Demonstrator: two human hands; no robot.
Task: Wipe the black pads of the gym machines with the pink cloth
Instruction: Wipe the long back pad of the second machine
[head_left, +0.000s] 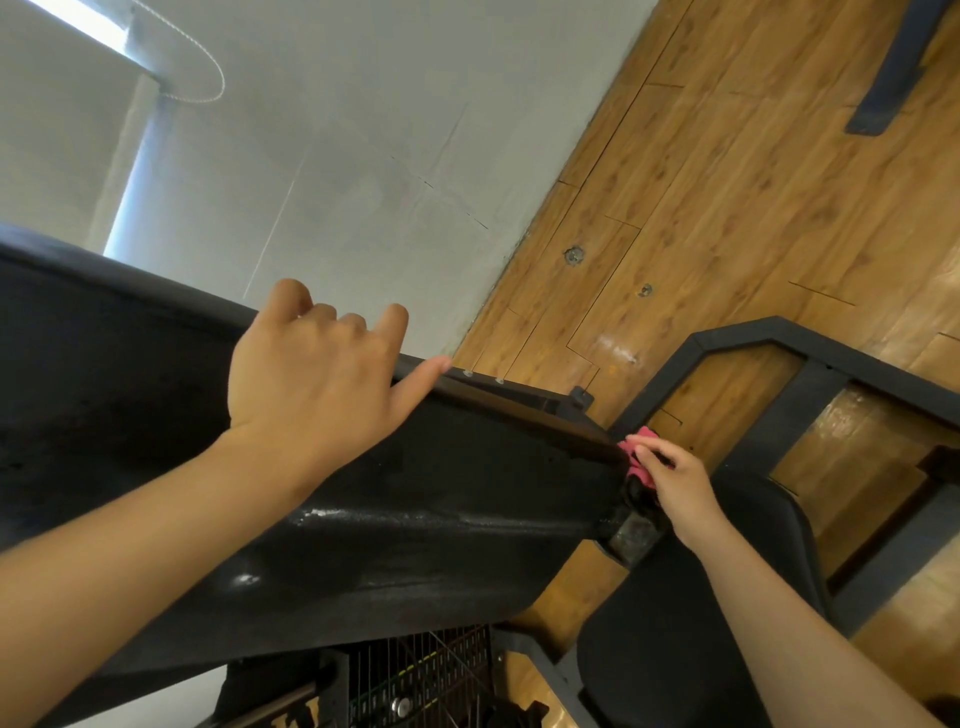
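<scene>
Grey wall (337, 156) across the upper left, meeting wooden plank floor (727, 208) on the right. Long black pad (441, 493) slanting from the left edge down toward centre right, surface glossy in patches along its lower half. Second black pad (675, 649) at lower right, just past the long pad's narrow end. Dark metal frame (779, 332) on the floor behind, angled at one corner. Left hand (311, 384) on the long pad's upper edge, fingers curled over the far side, thumb laid straight along the rim. Right hand (675, 486) at the pad's narrow end, fingers closed around pink cloth (636, 470). Cloth bunched small, largely hidden under the fingers, pressed against the end corner of the long pad, just above a worn metal bracket (631, 538).
</scene>
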